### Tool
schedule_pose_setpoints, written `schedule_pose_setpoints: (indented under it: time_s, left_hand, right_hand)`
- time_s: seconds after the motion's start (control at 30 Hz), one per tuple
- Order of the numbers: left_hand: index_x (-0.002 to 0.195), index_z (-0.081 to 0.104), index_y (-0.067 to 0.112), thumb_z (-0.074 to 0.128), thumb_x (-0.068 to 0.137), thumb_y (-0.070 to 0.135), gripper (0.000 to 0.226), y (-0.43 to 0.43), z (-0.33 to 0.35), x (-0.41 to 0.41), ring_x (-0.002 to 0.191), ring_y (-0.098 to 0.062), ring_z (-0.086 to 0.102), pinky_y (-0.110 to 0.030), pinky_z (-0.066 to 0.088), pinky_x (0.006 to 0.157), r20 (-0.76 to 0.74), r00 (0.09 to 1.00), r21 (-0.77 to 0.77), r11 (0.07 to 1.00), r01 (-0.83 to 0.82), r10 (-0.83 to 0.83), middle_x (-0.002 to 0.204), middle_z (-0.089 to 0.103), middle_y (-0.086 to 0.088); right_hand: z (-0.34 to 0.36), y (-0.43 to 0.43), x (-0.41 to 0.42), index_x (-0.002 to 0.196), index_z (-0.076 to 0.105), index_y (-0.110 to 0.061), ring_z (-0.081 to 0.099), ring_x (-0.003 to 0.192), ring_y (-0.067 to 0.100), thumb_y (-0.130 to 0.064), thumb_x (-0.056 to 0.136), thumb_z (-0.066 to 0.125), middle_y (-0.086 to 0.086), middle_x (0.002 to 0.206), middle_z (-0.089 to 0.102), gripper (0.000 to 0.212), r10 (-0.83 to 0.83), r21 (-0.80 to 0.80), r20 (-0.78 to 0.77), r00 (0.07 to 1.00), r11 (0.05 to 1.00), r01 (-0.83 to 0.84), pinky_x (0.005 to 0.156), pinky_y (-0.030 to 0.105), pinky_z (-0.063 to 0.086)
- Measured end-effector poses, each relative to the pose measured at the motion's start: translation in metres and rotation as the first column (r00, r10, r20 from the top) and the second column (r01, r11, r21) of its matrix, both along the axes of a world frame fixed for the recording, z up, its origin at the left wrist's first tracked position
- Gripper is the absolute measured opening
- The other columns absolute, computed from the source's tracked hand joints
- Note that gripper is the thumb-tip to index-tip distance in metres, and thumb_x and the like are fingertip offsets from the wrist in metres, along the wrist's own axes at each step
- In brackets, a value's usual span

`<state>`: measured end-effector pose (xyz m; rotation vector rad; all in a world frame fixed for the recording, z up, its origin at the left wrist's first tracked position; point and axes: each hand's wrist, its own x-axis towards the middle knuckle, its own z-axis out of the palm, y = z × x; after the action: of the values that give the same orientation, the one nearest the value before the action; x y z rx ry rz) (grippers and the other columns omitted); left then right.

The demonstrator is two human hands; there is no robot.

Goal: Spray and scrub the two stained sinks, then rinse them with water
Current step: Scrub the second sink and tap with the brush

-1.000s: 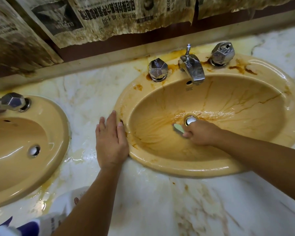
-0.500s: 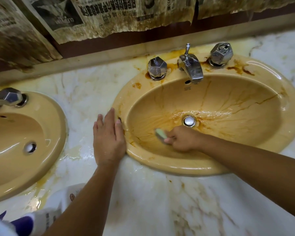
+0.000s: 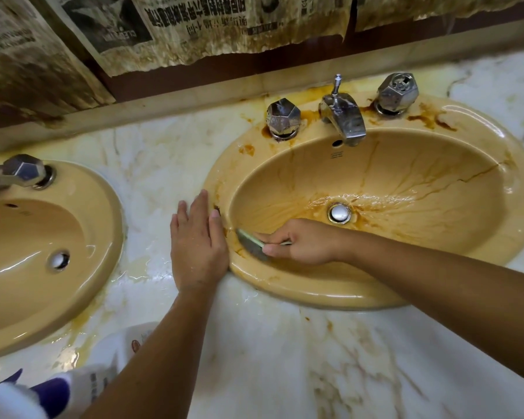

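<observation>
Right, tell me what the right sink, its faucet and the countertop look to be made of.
Right sink: glazed ceramic or porcelain by the look, tan and glossy, with bright highlights along its rim. Faucet: chromed metal, mirror-like but spotted. Countertop: polished marble or a marble-look stone, white with brownish veins; real or imitation, I cannot tell.

One head-worn wide-angle camera looks forward and steeply down, close over the desk (image 3: 285, 373), the right sink (image 3: 511, 164) central, the left sink (image 3: 103, 207) apparently cropped.

Wet marble counter (image 3: 285, 358): left hand (image 3: 197, 246) flat; white bottle (image 3: 103, 382), perhaps sprayer.
</observation>
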<state>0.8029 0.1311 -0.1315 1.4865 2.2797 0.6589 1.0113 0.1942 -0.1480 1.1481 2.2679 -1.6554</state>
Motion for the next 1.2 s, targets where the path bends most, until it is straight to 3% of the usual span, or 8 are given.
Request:
schedule_pose_setpoints:
  time_s: [0.1, 0.2, 0.37, 0.57, 0.67, 0.83, 0.97, 1.2]
  left_hand:
    - [0.160, 0.030, 0.031, 0.028, 0.111, 0.039, 0.050, 0.000, 0.001, 0.001, 0.157, -0.017, 0.011, -0.038, 0.009, 0.128, 0.010, 1.000, 0.006, 1.000, 0.005, -0.006, 0.166, 0.029, 0.001]
    - [0.160, 0.030, 0.030, 0.027, 0.111, 0.039, 0.050, 0.000, 0.000, 0.000, 0.157, -0.017, 0.011, -0.039, 0.009, 0.128, 0.007, 1.000, 0.011, 1.000, 0.009, -0.009, 0.166, 0.030, 0.001]
    - [0.159, 0.029, 0.032, 0.025, 0.110, 0.043, 0.051, 0.001, -0.005, -0.003, 0.157, -0.017, 0.012, -0.042, 0.012, 0.128, -0.008, 1.000, 0.018, 0.999, 0.028, -0.028, 0.165, 0.031, 0.002]
    - [0.160, 0.027, 0.034, 0.022, 0.109, 0.047, 0.053, 0.002, -0.010, -0.006, 0.157, -0.015, 0.010, -0.041, 0.011, 0.129, -0.012, 1.000, 0.014, 1.000, 0.024, -0.024, 0.166, 0.029, 0.005]
    - [0.160, 0.028, 0.033, 0.024, 0.109, 0.045, 0.052, 0.001, -0.009, -0.005, 0.157, -0.016, 0.011, -0.043, 0.012, 0.128, -0.009, 1.000, 0.016, 1.000, 0.025, -0.025, 0.166, 0.030, 0.003]
    - [0.160, 0.028, 0.033, 0.024, 0.109, 0.046, 0.053, -0.001, -0.006, -0.004, 0.157, -0.018, 0.012, -0.048, 0.016, 0.127, 0.004, 1.000, 0.018, 0.999, 0.028, -0.028, 0.166, 0.031, 0.001]
    - [0.160, 0.025, 0.035, 0.023, 0.107, 0.050, 0.055, -0.003, -0.007, -0.008, 0.157, -0.018, 0.011, -0.047, 0.014, 0.128, 0.023, 0.999, 0.004, 0.999, 0.034, -0.034, 0.166, 0.029, 0.000]
    - [0.158, 0.035, 0.028, 0.030, 0.108, 0.040, 0.052, -0.012, 0.000, -0.006, 0.156, -0.023, 0.017, -0.042, 0.009, 0.128, 0.037, 0.999, 0.046, 0.999, 0.014, -0.016, 0.163, 0.037, -0.005]
  right_hand:
    - [-0.012, 0.022, 0.028, 0.126, 0.071, -0.017, 0.061, 0.093, 0.025, -0.040, 0.106, 0.052, 0.004, 0.098, 0.067, 0.036, 0.119, 0.110, 0.316, 0.941, 0.981, -0.161, 0.081, 0.033, 0.047]
    - [-0.022, 0.027, 0.050, 0.134, 0.064, -0.016, 0.059, 0.104, 0.027, -0.042, 0.106, 0.049, 0.008, 0.110, 0.063, 0.042, 0.003, 0.175, 0.551, 0.834, 0.977, -0.119, 0.089, 0.035, 0.050]
    - [0.001, 0.008, 0.017, 0.084, 0.073, -0.024, 0.058, 0.086, 0.016, -0.041, 0.103, 0.056, 0.007, 0.092, 0.068, 0.031, 0.079, 0.018, 0.196, 0.977, 0.996, -0.084, 0.081, 0.033, 0.047]
    - [-0.012, 0.043, 0.034, 0.144, 0.059, -0.022, 0.060, 0.111, 0.025, -0.044, 0.104, 0.052, 0.006, 0.126, 0.065, 0.046, 0.049, 0.203, 0.539, 0.841, 0.961, -0.186, 0.092, 0.035, 0.049]
    - [-0.016, 0.035, 0.033, 0.145, 0.055, -0.023, 0.058, 0.119, 0.028, -0.046, 0.105, 0.048, 0.008, 0.131, 0.063, 0.046, -0.011, 0.255, 0.594, 0.804, 0.951, -0.176, 0.096, 0.038, 0.049]
    - [0.003, 0.002, 0.038, 0.146, 0.057, -0.023, 0.057, 0.096, 0.019, -0.044, 0.105, 0.052, 0.007, 0.120, 0.069, 0.047, 0.089, 0.134, 0.457, 0.885, 0.977, -0.167, 0.077, 0.028, 0.040]
    - [0.027, -0.019, 0.048, 0.142, 0.061, -0.033, 0.057, 0.101, 0.011, -0.051, 0.099, 0.060, -0.003, 0.131, 0.068, 0.047, -0.053, 0.183, 0.446, 0.893, 0.983, -0.034, 0.079, 0.028, 0.042]
    - [0.052, -0.081, 0.042, 0.102, 0.074, -0.035, 0.063, 0.089, 0.018, -0.067, 0.087, 0.065, -0.006, 0.094, 0.070, 0.036, -0.560, 0.532, 0.357, 0.747, 0.779, 0.330, 0.067, 0.031, 0.047]
